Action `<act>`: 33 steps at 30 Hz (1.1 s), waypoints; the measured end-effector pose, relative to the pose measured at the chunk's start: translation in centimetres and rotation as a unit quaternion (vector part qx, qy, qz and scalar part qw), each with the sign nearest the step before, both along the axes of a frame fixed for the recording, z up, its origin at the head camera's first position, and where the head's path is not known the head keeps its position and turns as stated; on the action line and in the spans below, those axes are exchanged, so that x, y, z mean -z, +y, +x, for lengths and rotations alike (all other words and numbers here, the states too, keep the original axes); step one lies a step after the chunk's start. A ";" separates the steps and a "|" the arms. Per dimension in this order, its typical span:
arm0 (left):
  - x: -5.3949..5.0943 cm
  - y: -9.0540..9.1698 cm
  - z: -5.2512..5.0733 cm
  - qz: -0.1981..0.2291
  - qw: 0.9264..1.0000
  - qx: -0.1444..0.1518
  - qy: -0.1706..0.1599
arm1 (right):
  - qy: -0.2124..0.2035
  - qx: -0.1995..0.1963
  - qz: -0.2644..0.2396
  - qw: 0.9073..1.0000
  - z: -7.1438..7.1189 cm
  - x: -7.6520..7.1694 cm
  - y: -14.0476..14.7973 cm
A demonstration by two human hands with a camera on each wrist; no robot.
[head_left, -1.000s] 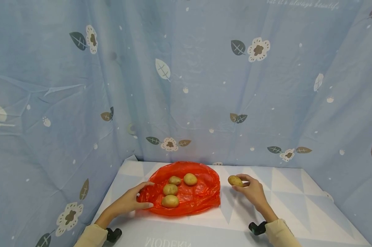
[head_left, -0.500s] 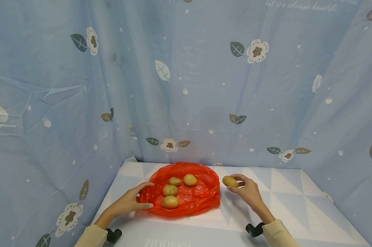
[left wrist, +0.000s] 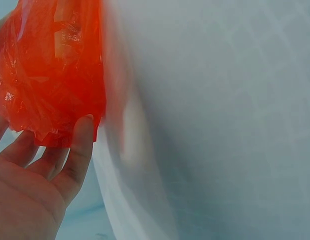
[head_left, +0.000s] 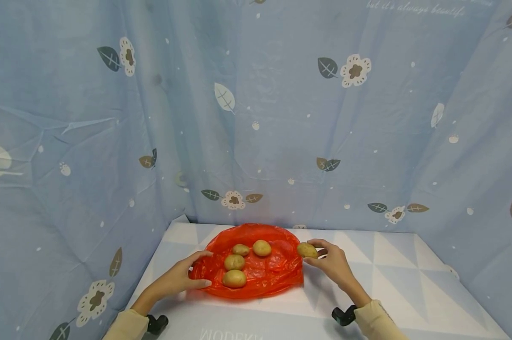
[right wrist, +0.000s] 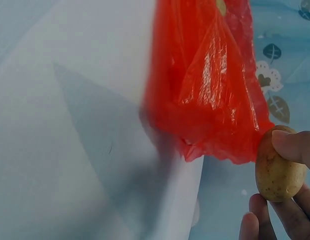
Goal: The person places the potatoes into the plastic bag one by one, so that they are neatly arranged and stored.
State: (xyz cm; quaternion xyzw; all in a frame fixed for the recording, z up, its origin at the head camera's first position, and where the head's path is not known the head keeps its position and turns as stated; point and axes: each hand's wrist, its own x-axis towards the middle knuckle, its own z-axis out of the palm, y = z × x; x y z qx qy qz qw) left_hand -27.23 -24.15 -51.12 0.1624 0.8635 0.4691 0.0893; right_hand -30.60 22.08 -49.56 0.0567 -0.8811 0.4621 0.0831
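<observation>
A red plastic bag (head_left: pixel 277 271) lies spread out on the table, its mouth wide and facing up. Inside it are several potatoes (head_left: pixel 234 279). At the bag's left side my left hand (head_left: pixel 177 278) holds the edge, thumb in front and fingers behind; the left wrist view shows fingertips against the red plastic (left wrist: pixel 50 75). My right hand (head_left: pixel 334 265) pinches another potato (head_left: pixel 307 250) between thumb and fingers, just above the bag's right rim. In the right wrist view that potato (right wrist: pixel 279 167) overlaps the bag's edge; whether they touch I cannot tell.
The table (head_left: pixel 400 288) has a pale cover with a triangle pattern and lettering near the front. A blue curtain (head_left: pixel 281 118) with leaves and flowers closes off the back and both sides. Black wrist devices (head_left: pixel 344 316) sit at both cuffs.
My right hand has moved left with the potato, from beside the bag to its right rim. My left hand, the bag and the potatoes inside stay in place.
</observation>
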 end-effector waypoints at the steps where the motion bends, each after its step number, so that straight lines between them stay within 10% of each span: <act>1: 0.0 0.0 0.0 -0.001 1.000 0.000 0.000 | 0.000 -0.002 0.000 1.000 0.0 0.0 -0.1; 33: 0.3 -0.1 -0.2 -0.001 1.000 0.013 0.008 | 0.004 -0.071 -0.006 0.997 0.5 -0.8 -4.6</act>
